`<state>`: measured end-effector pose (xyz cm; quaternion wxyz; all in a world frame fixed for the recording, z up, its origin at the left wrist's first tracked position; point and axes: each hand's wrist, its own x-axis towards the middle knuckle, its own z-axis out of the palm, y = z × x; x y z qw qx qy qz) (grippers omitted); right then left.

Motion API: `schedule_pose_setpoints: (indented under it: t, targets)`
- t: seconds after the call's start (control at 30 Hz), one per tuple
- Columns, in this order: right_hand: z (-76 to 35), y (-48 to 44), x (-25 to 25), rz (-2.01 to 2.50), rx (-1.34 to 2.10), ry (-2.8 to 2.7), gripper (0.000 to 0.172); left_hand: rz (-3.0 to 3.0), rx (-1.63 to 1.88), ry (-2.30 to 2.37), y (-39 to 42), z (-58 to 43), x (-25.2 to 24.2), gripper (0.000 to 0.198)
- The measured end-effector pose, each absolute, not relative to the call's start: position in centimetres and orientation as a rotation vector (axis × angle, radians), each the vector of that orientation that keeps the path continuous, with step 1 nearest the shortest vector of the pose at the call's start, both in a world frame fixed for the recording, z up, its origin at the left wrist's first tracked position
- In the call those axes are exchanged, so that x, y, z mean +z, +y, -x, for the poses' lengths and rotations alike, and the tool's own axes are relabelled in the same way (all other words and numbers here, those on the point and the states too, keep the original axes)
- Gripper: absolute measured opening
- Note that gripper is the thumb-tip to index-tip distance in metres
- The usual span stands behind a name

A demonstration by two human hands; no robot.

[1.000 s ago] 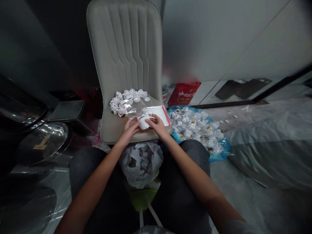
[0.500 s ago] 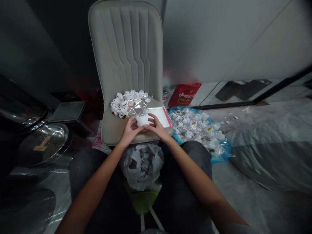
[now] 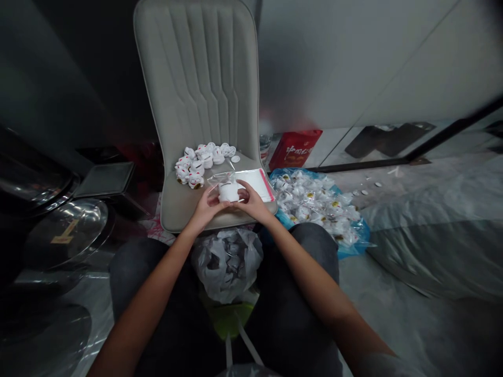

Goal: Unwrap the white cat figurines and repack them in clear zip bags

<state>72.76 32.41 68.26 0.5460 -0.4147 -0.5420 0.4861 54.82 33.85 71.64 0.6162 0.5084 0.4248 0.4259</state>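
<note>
Above the front of a chair seat, a small white figurine coin bank with a dark slot is gripped from both sides. My left hand has its fingers closed round its left side, and my right hand closes on its right side. Clear plastic film shows behind and around its upper part; how far it covers the figurine I cannot tell. Just beyond lies a stack of clear bags with a pink-red edge. Several similar white cat figurines are grouped to the left, with white round discs beside them.
The beige chair faces me. Between my knees is a grey plastic bag over something green. At right, a blue bag bears many wrapped figurines. A red bag stands behind it; metal containers are at left.
The figurine has turned so its slot shows more clearly. The clear film above it has sunk and spreads less over the seat. The view has shifted slightly.
</note>
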Motion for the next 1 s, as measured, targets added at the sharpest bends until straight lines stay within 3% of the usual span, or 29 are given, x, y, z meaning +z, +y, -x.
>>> schedule_pose_setpoints:
  t: [0.4, 0.53, 0.67, 0.8, 1.0]
  targets:
    - [-72.2, 32.3, 67.6, 1.143, 0.939, -1.423, 0.076, -1.358, 1.025, 0.915, 34.8, -54.7, 69.8, 0.083]
    - [-72.2, 31.7, 68.1, 1.238, 0.814, -1.530, 0.087, -1.421, 1.086, 0.916, 34.9, -54.8, 69.1, 0.082]
    - [-72.3, 31.3, 68.7, 1.291, 0.528, -1.592, 0.100, -1.444, 1.127, 1.001, 35.1, -54.8, 69.0, 0.058]
    - [-72.6, 31.5, 68.6, 1.213, 0.382, -1.767, 0.083, -1.446, 1.064, 1.033, 35.0, -54.7, 69.0, 0.046]
    - [-72.6, 32.1, 68.0, 1.258, 0.411, -1.822, 0.064, -1.407, 0.995, 1.047, 34.8, -54.5, 69.0, 0.057]
